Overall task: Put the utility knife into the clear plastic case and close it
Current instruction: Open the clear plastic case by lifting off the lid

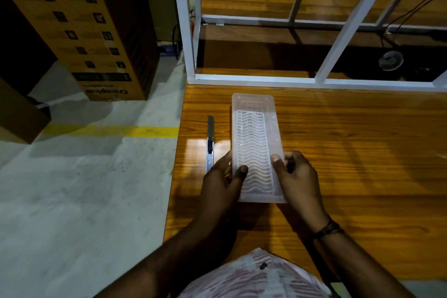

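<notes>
A glossy wooden table fills the right of the frame. On it, centre frame, lies a clear plastic case; a utility knife rests just left, near the table's edge.

A: What is the tabletop made of?
B: Wood-grain, orange-brown, polished to a gloss; it throws back pale glare just left of the clear plastic case.
A: And the case itself?
B: Translucent, milky plastic, smooth at the rims, with a ribbed wavy panel set in it.
A: The utility knife left of the case?
B: Dark matt handle at the far end, bright shiny metal at the near end.
A: Beyond the case?
B: A white painted frame, smooth and satin.
A: Off the table?
B: A dull, rough, speckled concrete floor with a yellow painted stripe, and a matt brown cardboard box.
</notes>
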